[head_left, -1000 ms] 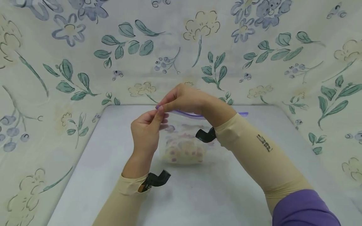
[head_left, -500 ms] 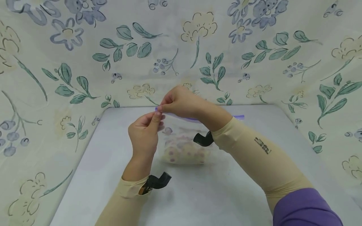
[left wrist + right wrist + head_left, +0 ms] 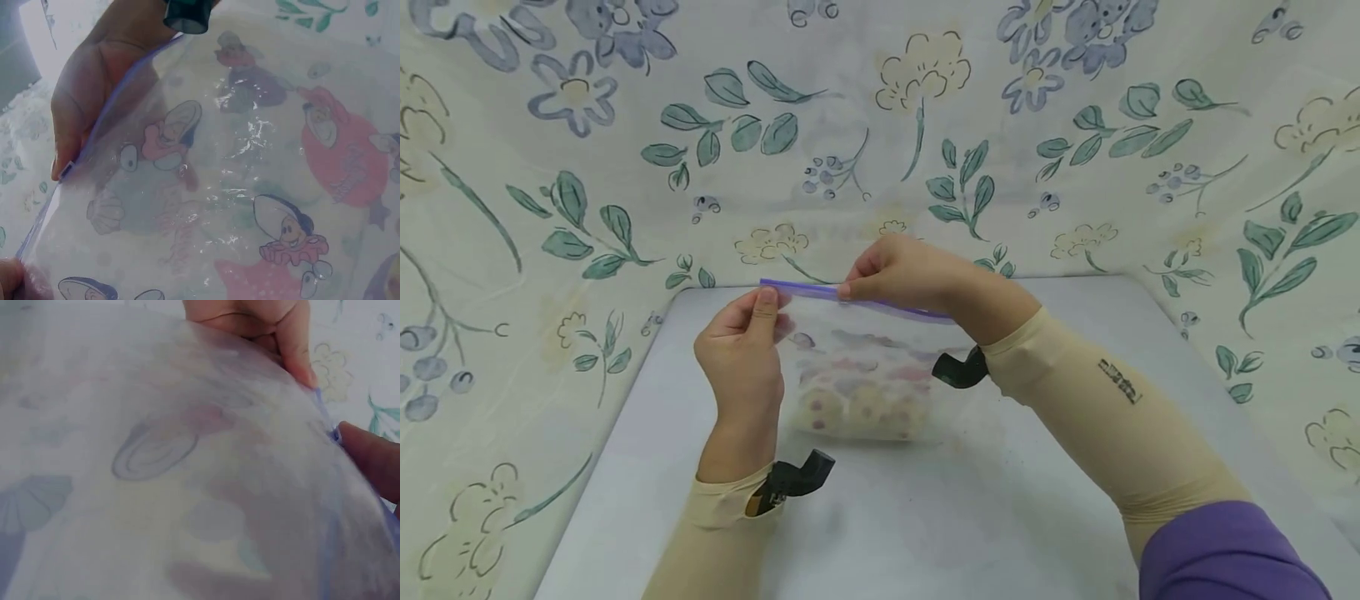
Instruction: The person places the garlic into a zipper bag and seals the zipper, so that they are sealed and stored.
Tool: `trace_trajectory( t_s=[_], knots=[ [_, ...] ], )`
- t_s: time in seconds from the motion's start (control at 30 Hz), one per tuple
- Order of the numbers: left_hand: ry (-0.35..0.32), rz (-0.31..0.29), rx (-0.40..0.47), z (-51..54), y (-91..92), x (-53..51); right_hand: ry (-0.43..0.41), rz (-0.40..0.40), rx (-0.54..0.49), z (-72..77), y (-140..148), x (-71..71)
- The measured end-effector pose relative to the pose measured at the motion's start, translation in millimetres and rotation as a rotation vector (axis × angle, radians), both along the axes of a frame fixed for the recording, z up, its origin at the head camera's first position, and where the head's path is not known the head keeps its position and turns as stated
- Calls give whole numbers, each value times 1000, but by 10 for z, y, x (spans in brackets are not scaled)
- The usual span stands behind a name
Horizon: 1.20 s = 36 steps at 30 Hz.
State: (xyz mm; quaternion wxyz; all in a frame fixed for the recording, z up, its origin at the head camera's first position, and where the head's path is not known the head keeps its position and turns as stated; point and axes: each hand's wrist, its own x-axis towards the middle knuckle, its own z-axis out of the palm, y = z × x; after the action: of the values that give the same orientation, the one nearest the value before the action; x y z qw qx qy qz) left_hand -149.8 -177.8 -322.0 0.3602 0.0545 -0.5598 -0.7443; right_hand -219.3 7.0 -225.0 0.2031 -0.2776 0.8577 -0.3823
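A clear zip bag [image 3: 865, 358] printed with cartoon shells stands upright on the table, with pale round pieces with reddish spots showing in its lower part. Along its top runs a purple zip strip [image 3: 808, 289]. My left hand [image 3: 741, 354] pinches the strip's left corner between thumb and fingers. Farther right on the same strip, my right hand [image 3: 910, 271] pinches at a small slider [image 3: 67, 169], which shows in the left wrist view. In the right wrist view the printed film [image 3: 156, 450] fills most of the picture, with both hands' fingertips at the strip. My right forearm hides the bag's right end.
The bag stands on a white table [image 3: 925, 517]. Behind and beside it hangs a floral cloth [image 3: 865, 150]. A black wrist camera [image 3: 801, 473] is strapped to my left arm, another black camera [image 3: 961, 368] to my right.
My right hand has slid rightward along the strip, away from the left corner. My left hand has shifted left with that corner, and the bag has moved slightly left.
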Motion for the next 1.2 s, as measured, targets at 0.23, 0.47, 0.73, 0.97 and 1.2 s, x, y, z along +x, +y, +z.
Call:
trace_trajectory(
  t_s=[0.23,0.47,0.73,0.97,1.2],
  knots=[
    [3,-7,17,-19,-34,-30,-101,6,-26,-24,173,-59],
    [-8,2,45,-22,-71,-37,-225,22,-97,-34,295,-101],
    [-5,23,52,-18,-88,-49,-211,16,-93,-44,370,-137],
    [-8,20,49,-23,-99,-48,-163,-12,-56,-42,466,-158],
    [-6,8,54,-28,-99,-61,-112,-3,-28,-50,601,-179]
  ],
)
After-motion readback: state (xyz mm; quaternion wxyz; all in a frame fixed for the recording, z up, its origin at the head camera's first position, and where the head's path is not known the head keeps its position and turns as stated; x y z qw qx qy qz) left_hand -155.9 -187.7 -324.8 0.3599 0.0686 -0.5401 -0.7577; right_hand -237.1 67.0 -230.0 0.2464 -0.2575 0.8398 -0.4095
